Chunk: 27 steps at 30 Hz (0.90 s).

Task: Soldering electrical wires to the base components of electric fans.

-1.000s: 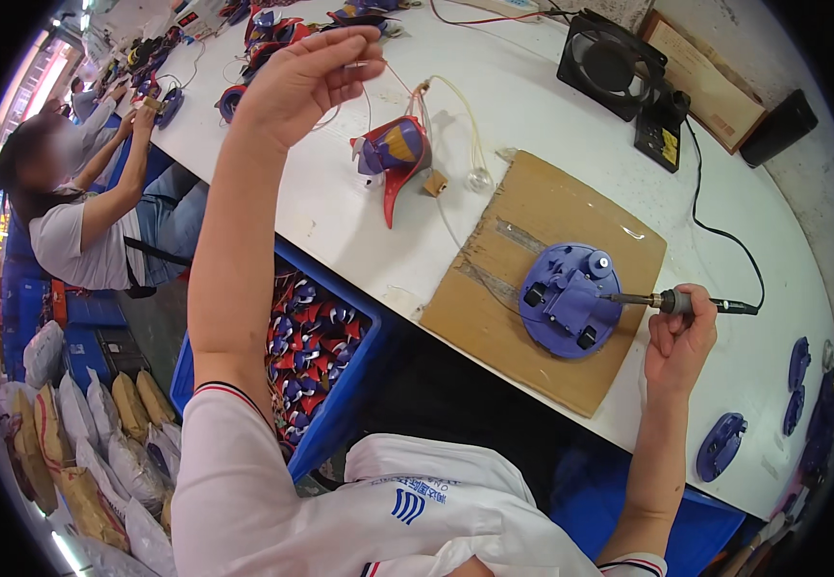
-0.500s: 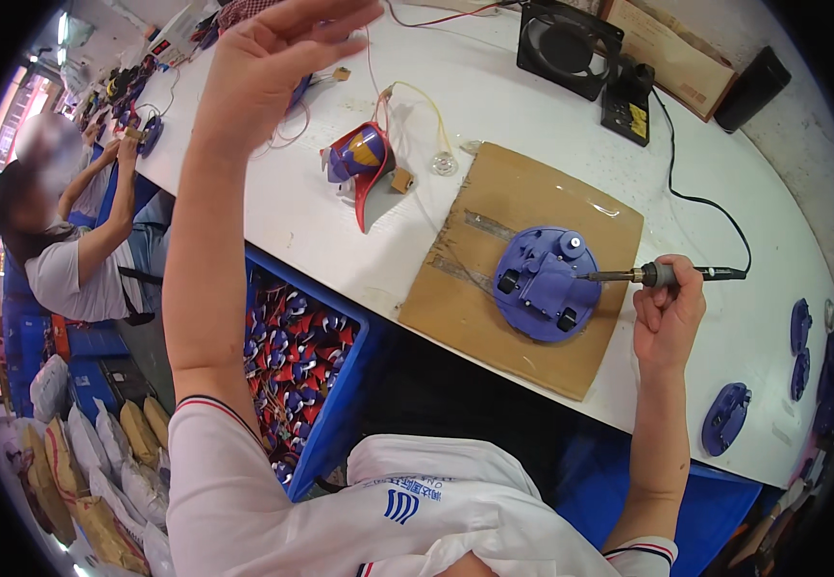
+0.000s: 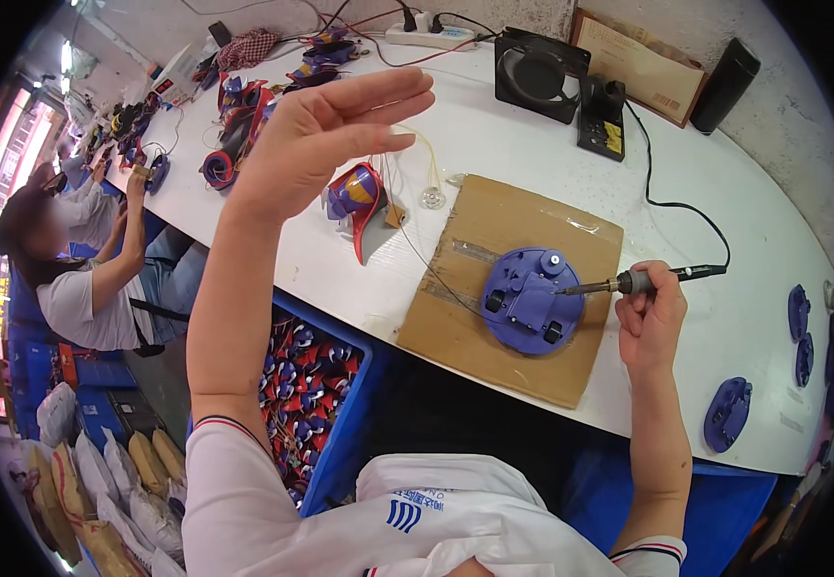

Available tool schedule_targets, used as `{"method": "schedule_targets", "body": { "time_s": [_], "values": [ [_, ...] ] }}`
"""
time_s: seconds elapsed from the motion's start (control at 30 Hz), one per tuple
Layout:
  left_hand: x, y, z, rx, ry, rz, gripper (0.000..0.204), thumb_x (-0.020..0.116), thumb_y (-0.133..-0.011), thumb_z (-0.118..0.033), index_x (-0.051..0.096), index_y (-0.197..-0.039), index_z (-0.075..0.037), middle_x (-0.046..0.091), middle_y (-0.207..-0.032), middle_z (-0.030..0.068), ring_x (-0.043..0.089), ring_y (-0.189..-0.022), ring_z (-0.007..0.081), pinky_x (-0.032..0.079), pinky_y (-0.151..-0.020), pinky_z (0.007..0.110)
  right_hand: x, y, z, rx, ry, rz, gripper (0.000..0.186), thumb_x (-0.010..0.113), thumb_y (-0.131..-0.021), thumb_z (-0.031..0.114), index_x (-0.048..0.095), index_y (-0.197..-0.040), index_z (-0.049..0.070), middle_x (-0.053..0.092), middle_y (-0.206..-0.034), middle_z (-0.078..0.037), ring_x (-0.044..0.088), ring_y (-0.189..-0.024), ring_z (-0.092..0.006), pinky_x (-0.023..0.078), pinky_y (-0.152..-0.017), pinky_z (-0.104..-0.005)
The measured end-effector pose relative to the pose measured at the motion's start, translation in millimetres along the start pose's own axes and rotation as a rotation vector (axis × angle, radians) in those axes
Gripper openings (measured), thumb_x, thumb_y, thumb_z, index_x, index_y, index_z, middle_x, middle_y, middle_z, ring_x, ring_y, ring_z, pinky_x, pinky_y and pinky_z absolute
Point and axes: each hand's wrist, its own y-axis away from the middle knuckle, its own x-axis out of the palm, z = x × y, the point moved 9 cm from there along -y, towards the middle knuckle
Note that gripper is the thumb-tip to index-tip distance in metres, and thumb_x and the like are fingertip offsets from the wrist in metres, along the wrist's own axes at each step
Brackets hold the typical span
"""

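Note:
My right hand grips a soldering iron with a black cord. Its tip reaches the middle of a round blue-purple plastic base with small black wheels. That base lies on a piece of brown cardboard on the white table. My left hand is raised above the table, fingers stretched out and thumb apart, with nothing visible in it. Below its fingertips rests a red, purple and yellow plastic shell with thin wires. Beside the shell are a small tan block and a clear round disc.
A black fan and a soldering iron stand are at the back. More blue bases lie at the right. A blue bin of coloured parts sits below the front edge. A co-worker works at the left.
My left hand has come lower in the view and slightly right, over the shell. The view has shifted, showing more of the table's back. The iron stays at the base.

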Motion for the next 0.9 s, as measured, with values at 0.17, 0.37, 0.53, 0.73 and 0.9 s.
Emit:
{"method": "schedule_targets", "body": {
  "time_s": [0.17, 0.37, 0.53, 0.73, 0.9],
  "values": [
    [-13.4, 5.7, 9.7, -0.262, -0.406, -0.241, 0.027, 0.048, -0.092, -0.004, 0.062, -0.114, 0.003, 0.058, -0.124, 0.0182, 0.057, -0.115, 0.0271, 0.053, -0.082, 0.028, 4.4, -0.2, 2.1, 0.004, 0.004, -0.012, 0.022, 0.050, -0.093, 0.022, 0.061, -0.084, 0.006, 0.042, -0.055, 0.002, 0.021, -0.037, -0.0035, 0.017, -0.036, -0.0185],
    [35.1, 10.6, -49.4, 0.597, -0.726, -0.336, 0.014, 0.048, -0.092, -0.007, 0.062, -0.091, -0.005, 0.060, -0.080, 0.0040, 0.049, -0.066, 0.0157, 0.040, -0.065, 0.025, -2.2, -0.1, -2.5, 0.059, -0.005, -0.088, 0.019, 0.052, -0.090, 0.019, 0.061, -0.083, 0.005, 0.042, -0.055, 0.001, 0.023, -0.039, -0.0041, 0.018, -0.037, -0.0186],
    [50.2, 17.0, 3.0, 0.083, -0.218, -0.203, 0.018, 0.044, -0.095, -0.012, 0.057, -0.085, -0.004, 0.054, -0.074, 0.0029, 0.046, -0.066, 0.0140, 0.038, -0.063, 0.025, -9.3, -4.2, -2.0, 0.019, -0.007, -0.127, 0.018, 0.053, -0.089, 0.018, 0.062, -0.085, 0.004, 0.042, -0.055, 0.000, 0.025, -0.039, -0.0047, 0.020, -0.038, -0.0187],
    [116.8, 51.7, 86.7, -0.186, -0.281, -0.050, 0.025, 0.038, -0.097, -0.018, 0.049, -0.078, -0.005, 0.043, -0.068, 0.0015, 0.037, -0.063, 0.0117, 0.033, -0.058, 0.025, -10.7, -8.1, -7.7, 0.026, -0.001, -0.158, 0.018, 0.054, -0.088, 0.017, 0.062, -0.086, 0.002, 0.044, -0.055, 0.000, 0.026, -0.039, -0.0052, 0.020, -0.039, -0.0191],
    [121.2, 73.6, 117.7, -0.346, -0.151, -0.092, 0.026, 0.037, -0.097, -0.018, 0.048, -0.077, -0.004, 0.044, -0.070, 0.0020, 0.037, -0.064, 0.0117, 0.033, -0.059, 0.024, -18.1, -12.5, -7.4, 0.014, 0.031, -0.170, 0.019, 0.053, -0.088, 0.017, 0.062, -0.086, 0.001, 0.044, -0.055, 0.000, 0.026, -0.039, -0.0051, 0.020, -0.039, -0.0192]
  ]
}}
